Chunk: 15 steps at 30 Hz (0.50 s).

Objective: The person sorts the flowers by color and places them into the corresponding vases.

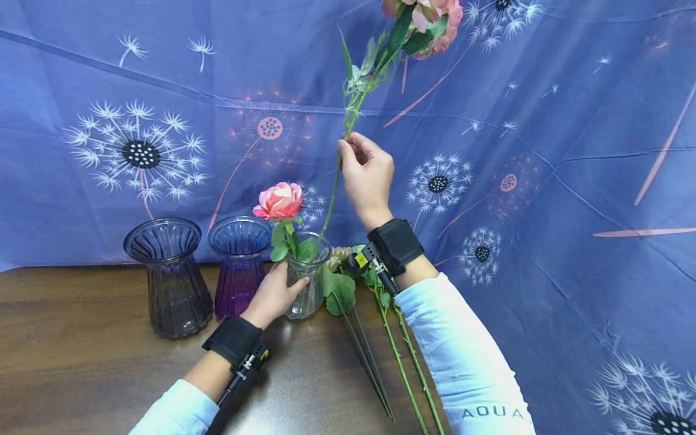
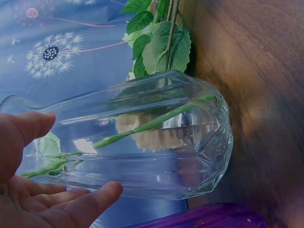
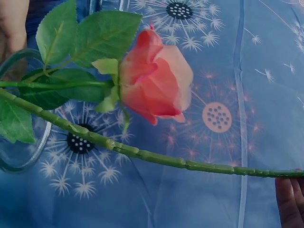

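My left hand (image 1: 276,294) grips the clear glass vase (image 1: 309,296) near its neck, thumb and fingers on either side of it in the left wrist view. A coral-pink rose (image 1: 279,201) stands in this vase, its leaves at the rim. Above and to the right, my right hand (image 1: 368,174) pinches the stem of a tall pink artificial flower (image 1: 441,29) with its blooms cut off by the top edge. Its green stem (image 3: 185,164) slants down to the vase mouth, passing beside the rose. Inside the glass, a green stem (image 2: 161,119) reaches close to the base.
Left of the clear vase stand a purple-blue glass vase (image 1: 241,266) and a dark grey glass vase (image 1: 173,284). To the right, several leafy flower stems (image 1: 399,350) lie on the wooden table (image 1: 70,362). A blue dandelion-print cloth (image 1: 304,72) hangs behind.
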### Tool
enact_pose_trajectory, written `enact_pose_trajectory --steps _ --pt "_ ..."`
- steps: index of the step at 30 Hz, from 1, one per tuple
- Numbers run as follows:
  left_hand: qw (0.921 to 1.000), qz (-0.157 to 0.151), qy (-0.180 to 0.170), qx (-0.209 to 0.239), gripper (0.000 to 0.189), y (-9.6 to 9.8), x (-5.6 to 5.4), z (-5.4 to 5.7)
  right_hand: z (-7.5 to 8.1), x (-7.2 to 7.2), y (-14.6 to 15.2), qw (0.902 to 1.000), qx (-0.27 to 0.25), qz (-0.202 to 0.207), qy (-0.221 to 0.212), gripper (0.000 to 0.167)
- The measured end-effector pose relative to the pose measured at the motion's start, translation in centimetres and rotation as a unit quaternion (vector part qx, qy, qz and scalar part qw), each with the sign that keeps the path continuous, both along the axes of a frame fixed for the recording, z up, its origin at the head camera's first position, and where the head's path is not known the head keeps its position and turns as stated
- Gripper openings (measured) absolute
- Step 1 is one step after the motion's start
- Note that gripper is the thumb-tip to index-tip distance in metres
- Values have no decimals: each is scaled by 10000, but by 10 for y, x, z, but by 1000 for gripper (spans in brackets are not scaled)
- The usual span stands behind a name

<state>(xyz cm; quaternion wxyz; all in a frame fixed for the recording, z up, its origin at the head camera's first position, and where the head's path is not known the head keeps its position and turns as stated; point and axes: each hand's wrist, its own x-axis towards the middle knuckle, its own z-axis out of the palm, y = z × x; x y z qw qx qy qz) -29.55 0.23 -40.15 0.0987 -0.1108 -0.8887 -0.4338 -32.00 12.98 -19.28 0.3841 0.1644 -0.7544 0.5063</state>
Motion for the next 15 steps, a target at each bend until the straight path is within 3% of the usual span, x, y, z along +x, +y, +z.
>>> enact_pose_trajectory --steps 15 --pt "10000 70 -43 24 68 2 3 2 -22 0 -2 9992 294 98 -260 21"
